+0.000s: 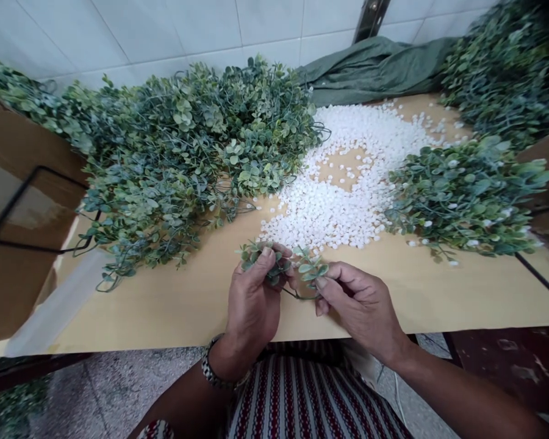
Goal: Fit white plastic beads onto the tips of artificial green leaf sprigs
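The sprig is showing soft green, the foliage is mixing bluish and yellowish greens, the beads are gleaming white. The table is looking tan. Maroon, whitish and dark stripes are patterning the garment.

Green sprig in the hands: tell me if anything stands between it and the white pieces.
Where the right hand pinches the green sprig, nothing visible stands between it and the white pieces beyond. At the other end, the left hand curls around it. The leafy pile lies to the left.

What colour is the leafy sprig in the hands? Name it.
The leafy sprig is green, clearest in the head view.
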The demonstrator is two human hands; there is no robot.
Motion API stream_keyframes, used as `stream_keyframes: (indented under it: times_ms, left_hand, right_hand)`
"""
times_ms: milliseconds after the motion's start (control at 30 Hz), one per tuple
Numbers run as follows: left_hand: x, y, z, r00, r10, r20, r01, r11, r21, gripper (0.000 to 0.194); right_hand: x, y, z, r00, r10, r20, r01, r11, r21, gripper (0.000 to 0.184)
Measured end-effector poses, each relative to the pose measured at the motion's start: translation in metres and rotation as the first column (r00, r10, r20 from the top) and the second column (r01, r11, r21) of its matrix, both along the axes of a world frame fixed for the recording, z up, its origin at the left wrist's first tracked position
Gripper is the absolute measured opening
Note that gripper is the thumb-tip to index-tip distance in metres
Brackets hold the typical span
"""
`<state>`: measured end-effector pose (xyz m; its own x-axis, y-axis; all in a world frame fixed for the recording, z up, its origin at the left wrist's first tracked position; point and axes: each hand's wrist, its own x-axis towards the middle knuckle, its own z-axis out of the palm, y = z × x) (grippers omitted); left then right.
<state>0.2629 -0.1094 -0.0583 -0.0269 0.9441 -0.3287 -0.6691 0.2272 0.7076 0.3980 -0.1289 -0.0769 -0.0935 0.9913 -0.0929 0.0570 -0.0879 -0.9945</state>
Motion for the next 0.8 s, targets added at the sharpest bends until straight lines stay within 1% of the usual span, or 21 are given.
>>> stream_keyframes:
  times_ms: [167, 233, 300, 367, 433, 467, 500, 533, 567, 600, 633, 700, 767, 800]
  left_hand:
    - [0.002, -0.005, 0.0, 0.991, -0.13, -0.03, 0.131, 0.991, 0.025, 0.015]
    - [0.002, -0.007, -0.001, 0.988, -0.148, -0.041, 0.15, 0.988, 0.025, 0.017]
    - [0.002, -0.008, -0.003, 0.989, -0.135, -0.061, 0.135, 0.991, 0.002, 0.017]
    - [0.001, -0.009, -0.003, 0.99, -0.1, -0.095, 0.099, 0.995, -0.019, 0.017]
    - [-0.001, -0.008, -0.002, 0.986, -0.064, -0.151, 0.061, 0.998, -0.027, 0.017]
    - [-0.002, -0.007, -0.001, 0.98, -0.06, -0.192, 0.055, 0.998, -0.032, 0.015]
    - [-0.003, -0.006, 0.0, 0.971, -0.058, -0.234, 0.049, 0.998, -0.045, 0.013]
    - [-0.005, -0.005, 0.001, 0.96, -0.064, -0.271, 0.048, 0.997, -0.066, 0.011]
    - [-0.006, -0.004, 0.002, 0.95, -0.08, -0.302, 0.055, 0.995, -0.088, 0.01]
    - [-0.007, -0.003, 0.003, 0.94, -0.104, -0.325, 0.071, 0.991, -0.109, 0.009]
    - [-0.008, -0.002, 0.003, 0.933, -0.124, -0.338, 0.086, 0.988, -0.127, 0.01]
    - [-0.008, -0.001, 0.002, 0.929, -0.143, -0.34, 0.102, 0.985, -0.137, 0.012]
    - [-0.007, 0.0, 0.0, 0.933, -0.138, -0.333, 0.097, 0.986, -0.136, 0.014]
    - [-0.007, 0.0, 0.0, 0.934, -0.136, -0.33, 0.096, 0.986, -0.135, 0.015]
  right_hand:
    - [-0.007, 0.001, -0.001, 0.997, 0.033, -0.073, -0.037, 0.998, -0.057, 0.024]
    - [-0.011, 0.001, -0.002, 0.995, 0.058, -0.081, -0.063, 0.996, -0.063, 0.024]
    - [-0.015, 0.001, -0.003, 0.993, 0.092, -0.076, -0.096, 0.995, -0.038, 0.026]
    - [-0.015, 0.001, -0.004, 0.991, 0.131, -0.039, -0.13, 0.991, 0.031, 0.028]
    - [-0.008, 0.004, -0.004, 0.983, 0.167, 0.073, -0.177, 0.97, 0.169, 0.025]
    - [-0.002, 0.007, -0.003, 0.974, 0.163, 0.158, -0.2, 0.943, 0.264, 0.021]
    - [0.005, 0.011, -0.003, 0.956, 0.133, 0.261, -0.225, 0.905, 0.361, 0.018]
    - [0.013, 0.017, -0.002, 0.927, 0.074, 0.368, -0.248, 0.857, 0.451, 0.015]
    - [0.022, 0.024, -0.002, 0.881, -0.004, 0.473, -0.272, 0.813, 0.514, 0.015]
    - [0.03, 0.031, -0.002, 0.817, -0.075, 0.572, -0.307, 0.783, 0.541, 0.015]
    - [0.036, 0.038, -0.003, 0.739, -0.122, 0.662, -0.359, 0.76, 0.541, 0.018]
    - [0.044, 0.05, -0.005, 0.563, -0.184, 0.806, -0.474, 0.726, 0.498, 0.021]
    - [0.046, 0.058, -0.01, 0.413, -0.246, 0.877, -0.56, 0.691, 0.458, 0.023]
    - [0.045, 0.06, -0.012, 0.364, -0.277, 0.889, -0.586, 0.674, 0.45, 0.023]
